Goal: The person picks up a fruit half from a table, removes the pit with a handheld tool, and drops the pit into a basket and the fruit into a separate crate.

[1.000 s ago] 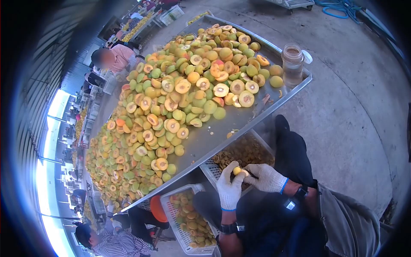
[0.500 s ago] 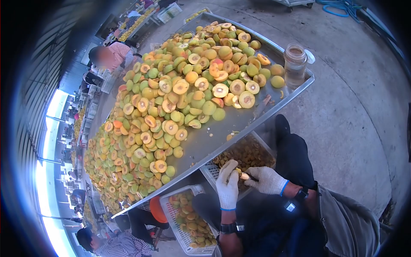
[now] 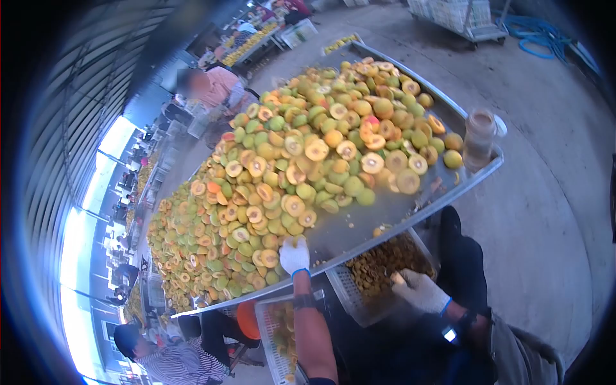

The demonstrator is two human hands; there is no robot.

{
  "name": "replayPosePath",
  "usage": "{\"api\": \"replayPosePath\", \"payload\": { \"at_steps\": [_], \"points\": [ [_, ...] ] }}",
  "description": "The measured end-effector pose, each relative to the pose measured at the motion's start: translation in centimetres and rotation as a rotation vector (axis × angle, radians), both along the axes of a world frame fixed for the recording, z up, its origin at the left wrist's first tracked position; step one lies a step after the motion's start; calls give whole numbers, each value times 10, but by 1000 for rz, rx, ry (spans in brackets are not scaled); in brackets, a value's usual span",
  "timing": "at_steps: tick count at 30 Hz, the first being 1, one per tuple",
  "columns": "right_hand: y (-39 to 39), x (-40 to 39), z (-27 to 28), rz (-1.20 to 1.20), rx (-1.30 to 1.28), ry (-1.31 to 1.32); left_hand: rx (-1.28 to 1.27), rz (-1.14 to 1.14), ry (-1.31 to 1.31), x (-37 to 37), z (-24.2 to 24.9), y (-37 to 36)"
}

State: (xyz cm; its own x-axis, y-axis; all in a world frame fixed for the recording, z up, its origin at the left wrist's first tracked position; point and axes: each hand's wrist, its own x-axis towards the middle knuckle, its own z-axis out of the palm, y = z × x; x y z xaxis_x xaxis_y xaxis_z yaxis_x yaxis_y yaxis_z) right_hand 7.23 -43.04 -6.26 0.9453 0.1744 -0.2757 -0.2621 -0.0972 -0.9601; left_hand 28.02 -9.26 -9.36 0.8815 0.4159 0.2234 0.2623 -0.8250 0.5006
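Note:
My left hand [image 3: 294, 258], in a white knit glove, is at the near edge of a big heap of halved peaches [image 3: 316, 150] on a metal table. Its fingers are closed about a yellow peach half [image 3: 293, 242], which is partly hidden. My right hand [image 3: 418, 290], also gloved, is closed above a plastic crate [image 3: 346, 289] of brown pits [image 3: 378, 266]. A small pale object [image 3: 398, 278], perhaps a tool's handle end, sticks out between thumb and fingers; the rest of it is hidden.
A raised rim [image 3: 410, 221] borders the metal table. A clear bottle [image 3: 479, 138] stands at its right corner. Below are another white crate [image 3: 273, 340] with peach halves and an orange bucket [image 3: 248, 319]. A person in stripes [image 3: 183, 359] sits at left; others work farther back.
My hands were together over the pit crate. The left has moved up and left to the heap; the right has shifted slightly right with the pale object. The view has tilted.

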Motion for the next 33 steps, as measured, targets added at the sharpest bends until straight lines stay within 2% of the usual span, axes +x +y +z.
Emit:
{"api": "replayPosePath", "payload": {
  "at_steps": [1, 2, 4, 8, 9, 11, 12, 13, 15, 16, 18, 19, 21, 26, 28, 33],
  "points": [
    [-1, -1, 5, 20, -13, -35, 162, 39, 116, 10, -10, 10],
    [-1, 0, 10, 51, -44, -25, 152, 47, 89, 12, -6, 6],
    [-5, 4, 31, 106, -94, 73, 314, 49, 115, 11, -3, -8],
    [-5, 1, 32, 116, -83, 41, 331, -91, 276, 16, -9, -8],
    [-3, 1, 36, 114, -11, 73, 328, -87, 276, 9, 4, -16],
    [-1, 2, 37, 108, 62, 107, -474, -191, 306, -11, 37, -37],
    [0, 3, 32, 100, 113, 94, -499, -516, 207, -19, 33, -27],
    [0, 0, 29, 90, 162, 86, -504, -517, 224, -32, 42, -38],
    [0, 0, 40, 63, 111, 53, -1517, -288, 15, -69, 82, -86],
    [-1, 1, 51, 68, 57, 29, -1526, -282, 29, -89, 89, -103],
    [2, 0, 62, 80, -33, -60, -787, -509, -94, -121, 99, -131],
    [5, -2, 66, 74, -37, -50, -795, -512, -83, -132, 102, -138],
    [9, -5, 77, 75, -28, -94, -1711, -392, -45, -148, 105, -148],
    [18, -12, 75, 43, -80, -105, -1684, -376, -11, -175, 106, -165],
    [20, -15, 75, 18, -129, -121, -1957, -343, -17, -178, 101, -167],
    [29, -22, 75, -50, -193, -203, -1844, -215, -6, -181, 103, -183]
  ]
}}
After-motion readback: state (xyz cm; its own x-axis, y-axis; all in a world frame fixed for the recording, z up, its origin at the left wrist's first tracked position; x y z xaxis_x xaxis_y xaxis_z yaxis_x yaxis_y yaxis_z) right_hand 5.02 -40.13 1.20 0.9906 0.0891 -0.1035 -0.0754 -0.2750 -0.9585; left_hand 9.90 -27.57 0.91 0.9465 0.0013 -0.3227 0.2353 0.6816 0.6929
